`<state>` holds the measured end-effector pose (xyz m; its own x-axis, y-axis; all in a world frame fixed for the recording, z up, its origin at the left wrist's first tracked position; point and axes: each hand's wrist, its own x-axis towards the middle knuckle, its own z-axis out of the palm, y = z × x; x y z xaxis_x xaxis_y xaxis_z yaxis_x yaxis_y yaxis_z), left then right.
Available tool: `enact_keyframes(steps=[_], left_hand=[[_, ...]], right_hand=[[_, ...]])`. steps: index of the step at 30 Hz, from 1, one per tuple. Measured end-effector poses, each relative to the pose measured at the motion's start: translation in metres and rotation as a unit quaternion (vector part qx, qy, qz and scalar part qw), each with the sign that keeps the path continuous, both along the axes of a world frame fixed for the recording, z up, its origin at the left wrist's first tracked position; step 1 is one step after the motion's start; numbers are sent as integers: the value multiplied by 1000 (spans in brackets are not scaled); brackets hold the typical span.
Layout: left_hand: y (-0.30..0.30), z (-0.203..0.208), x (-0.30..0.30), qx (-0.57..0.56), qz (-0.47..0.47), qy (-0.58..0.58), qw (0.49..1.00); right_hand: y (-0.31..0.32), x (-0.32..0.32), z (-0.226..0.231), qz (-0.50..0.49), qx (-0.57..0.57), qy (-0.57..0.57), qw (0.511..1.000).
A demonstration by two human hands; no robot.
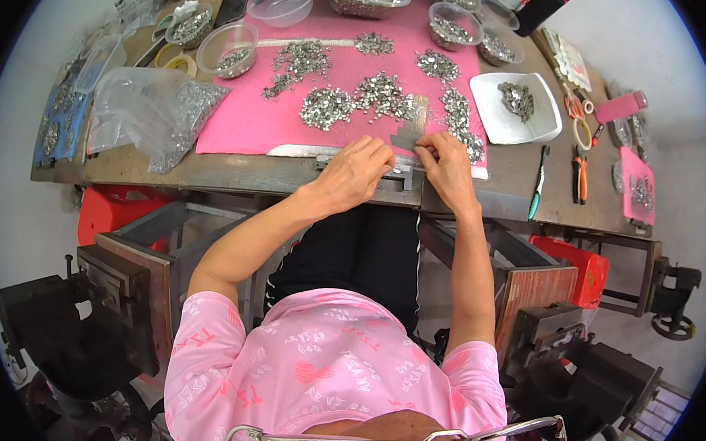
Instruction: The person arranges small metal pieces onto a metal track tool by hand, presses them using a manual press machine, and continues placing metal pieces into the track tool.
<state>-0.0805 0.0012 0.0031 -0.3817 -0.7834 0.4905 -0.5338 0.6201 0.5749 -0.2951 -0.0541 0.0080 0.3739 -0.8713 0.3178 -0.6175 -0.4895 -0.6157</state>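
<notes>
At the table's front edge, my left hand (356, 170) is closed in a pinch over a small metal fixture (406, 178). Whatever its fingertips hold is too small to make out. My right hand (451, 168) is just to the right, its thumb and fingers pressed together beside several flat grey strips (407, 136). Its fingertips hide what they grip, if anything. Beyond both hands lie heaps of small silvery metal pieces, with one heap (383, 95) straight ahead and another (327, 108) to its left. They rest on a pink mat (246, 125).
A white tray (496, 132) with metal pieces stands right of the mat. A green-handled toothbrush (539, 183) and orange-handled pliers (579, 178) lie farther right. At left is a clear plastic bag (137, 110) of pieces. Plastic tubs, including a round one (281, 2), line the back.
</notes>
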Motion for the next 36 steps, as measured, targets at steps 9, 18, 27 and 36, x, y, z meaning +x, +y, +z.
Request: enact_keyframes(steps=[9,18,27,36], left_hand=[[1,0,-3,10,11,-12,1000],[9,2,-1,-88,51,-80,992],[-74,1,30,-107,141,-25,984],[-181,-20,56,-24,285,-114,952]], right_hand=[[3,-1,2,-10,-11,-19,1000],[1,2,3,-2,-43,-3,999],[0,12,-7,-57,-106,19,993],[1,4,-15,-23,-33,6,999]])
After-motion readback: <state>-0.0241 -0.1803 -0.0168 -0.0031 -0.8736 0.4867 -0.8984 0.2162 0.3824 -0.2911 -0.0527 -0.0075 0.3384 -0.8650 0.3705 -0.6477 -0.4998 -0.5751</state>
